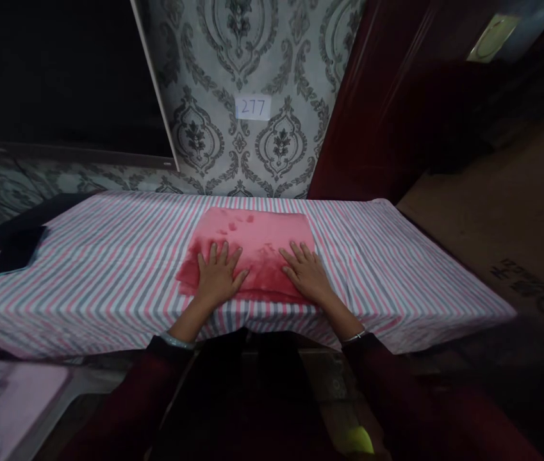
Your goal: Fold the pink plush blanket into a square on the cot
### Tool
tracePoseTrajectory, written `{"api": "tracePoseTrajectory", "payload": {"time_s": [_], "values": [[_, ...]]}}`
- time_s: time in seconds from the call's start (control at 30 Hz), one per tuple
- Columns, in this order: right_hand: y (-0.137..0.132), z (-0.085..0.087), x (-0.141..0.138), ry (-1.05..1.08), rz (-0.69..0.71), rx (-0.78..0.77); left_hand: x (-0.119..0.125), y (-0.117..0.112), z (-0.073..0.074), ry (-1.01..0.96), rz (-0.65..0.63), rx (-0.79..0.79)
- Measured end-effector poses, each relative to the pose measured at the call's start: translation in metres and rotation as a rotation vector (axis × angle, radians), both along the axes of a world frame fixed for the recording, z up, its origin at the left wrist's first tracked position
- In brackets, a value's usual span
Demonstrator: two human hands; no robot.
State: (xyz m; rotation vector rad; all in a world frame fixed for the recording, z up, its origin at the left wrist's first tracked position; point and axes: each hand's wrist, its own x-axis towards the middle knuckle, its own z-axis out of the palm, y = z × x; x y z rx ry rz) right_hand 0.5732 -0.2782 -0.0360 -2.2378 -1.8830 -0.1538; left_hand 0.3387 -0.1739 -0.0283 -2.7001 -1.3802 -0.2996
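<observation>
A folded red fleece cloth (255, 238) lies flat on a table covered with a pink, grey and white striped sheet (108, 256). My left hand (218, 274) rests palm down on the cloth's near left part, fingers spread. My right hand (306, 272) lies flat on its near right part, fingers stretched out too. Neither hand grips anything. Both sleeves are dark red, with a bangle at each wrist.
A dark flat item (15, 246) lies at the table's left end. Patterned grey wallpaper with a paper label reading 277 (252, 107) is behind. A dark red door (377, 115) stands at the right, with brown floor beyond.
</observation>
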Motion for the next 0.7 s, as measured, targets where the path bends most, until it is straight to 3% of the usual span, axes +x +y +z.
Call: {"api": "tracePoseTrajectory", "payload": {"time_s": [0.13, 0.27, 0.43, 0.57, 0.7], "values": [[0.001, 0.005, 0.001, 0.026, 0.003, -0.019, 0.001, -0.002, 0.005, -0.033, -0.013, -0.021], [-0.003, 0.004, 0.007, 0.051, 0.042, 0.003, -0.019, 0.003, 0.011, -0.067, -0.07, 0.006], [-0.025, -0.024, 0.018, 0.122, 0.116, 0.184, -0.067, 0.013, -0.008, -0.111, -0.079, 0.02], [-0.044, -0.049, 0.024, 0.191, 0.171, 0.333, -0.098, 0.025, -0.026, -0.184, -0.254, 0.0], [-0.059, -0.057, 0.024, 0.203, 0.247, 0.367, -0.117, 0.039, -0.027, -0.2, -0.392, 0.023]]}}
